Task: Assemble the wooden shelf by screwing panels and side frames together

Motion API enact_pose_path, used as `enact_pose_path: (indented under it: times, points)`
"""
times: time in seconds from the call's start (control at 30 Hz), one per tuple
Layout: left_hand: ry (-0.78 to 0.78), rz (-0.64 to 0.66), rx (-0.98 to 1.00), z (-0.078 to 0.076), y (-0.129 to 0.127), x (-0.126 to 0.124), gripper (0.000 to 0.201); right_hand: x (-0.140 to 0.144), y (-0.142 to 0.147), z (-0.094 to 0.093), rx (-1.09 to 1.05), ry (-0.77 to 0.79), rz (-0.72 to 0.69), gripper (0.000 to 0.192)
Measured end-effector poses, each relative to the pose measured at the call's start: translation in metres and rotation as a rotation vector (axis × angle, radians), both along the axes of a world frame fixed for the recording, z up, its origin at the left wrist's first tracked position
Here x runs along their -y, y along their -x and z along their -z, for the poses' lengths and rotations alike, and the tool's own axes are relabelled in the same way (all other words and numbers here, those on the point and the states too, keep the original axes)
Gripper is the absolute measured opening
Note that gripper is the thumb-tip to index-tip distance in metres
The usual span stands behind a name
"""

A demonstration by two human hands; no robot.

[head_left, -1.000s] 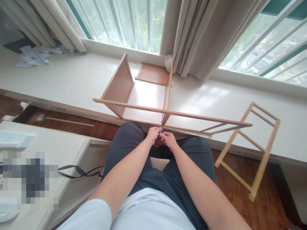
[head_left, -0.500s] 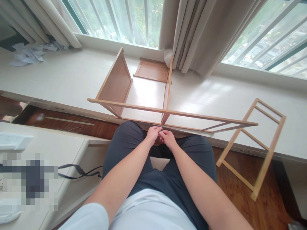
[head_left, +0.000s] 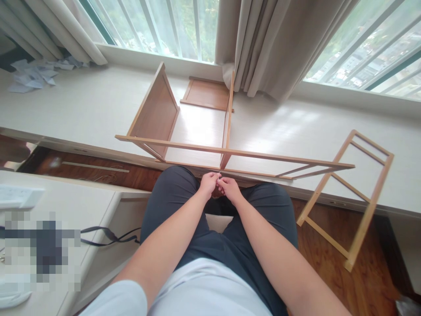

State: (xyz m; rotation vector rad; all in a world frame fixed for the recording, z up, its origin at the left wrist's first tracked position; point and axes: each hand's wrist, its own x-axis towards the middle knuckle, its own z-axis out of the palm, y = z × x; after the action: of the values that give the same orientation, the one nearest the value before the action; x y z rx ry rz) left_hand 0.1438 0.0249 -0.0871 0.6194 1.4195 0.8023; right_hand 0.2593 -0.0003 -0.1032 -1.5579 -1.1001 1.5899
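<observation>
Wide pale window ledge (head_left: 82, 105) runs across the upper half of the frame, daylight coming through barred windows above it. Beige curtain (head_left: 263, 44) hangs top centre, another at upper left. Scraps of white paper (head_left: 29, 77) lie at far upper left on the ledge. Dark wood floor (head_left: 329, 259) shows below the ledge, lower right and mid left. White desk (head_left: 75, 206) at lower left, black cable (head_left: 108, 235) trailing over its edge.

Half-built wooden shelf frame (head_left: 184, 149) lies on the ledge, centre: two upright panels, a long rail crossing the frame toward the right. A loose wooden panel (head_left: 205, 93) lies flat behind it by the curtain. A separate ladder-like side frame (head_left: 351, 197) leans off the ledge edge at right, its foot on the floor.

Person seated, dark trousers, knees at centre. Left hand (head_left: 208, 184) and right hand (head_left: 230, 189) meet just below the rail, fingertips pinched close together and touching. Something very small sits between them; too tiny to identify.
</observation>
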Motion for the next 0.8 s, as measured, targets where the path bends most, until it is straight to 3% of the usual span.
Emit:
enact_pose_path:
  times: [0.3,0.43,0.8]
  points:
    - [-0.004,-0.017,0.014,-0.002,-0.002,0.0,0.011,0.0,-0.001,0.009,0.028,-0.025,-0.001,0.033]
    - [0.002,-0.024,0.017,-0.003,-0.003,0.0,0.009,0.0,-0.002,0.013,0.141,-0.075,0.0,0.033]
    - [0.033,-0.028,0.001,-0.004,-0.004,-0.001,0.01,-0.001,-0.001,-0.003,0.466,-0.284,-0.031,0.03]
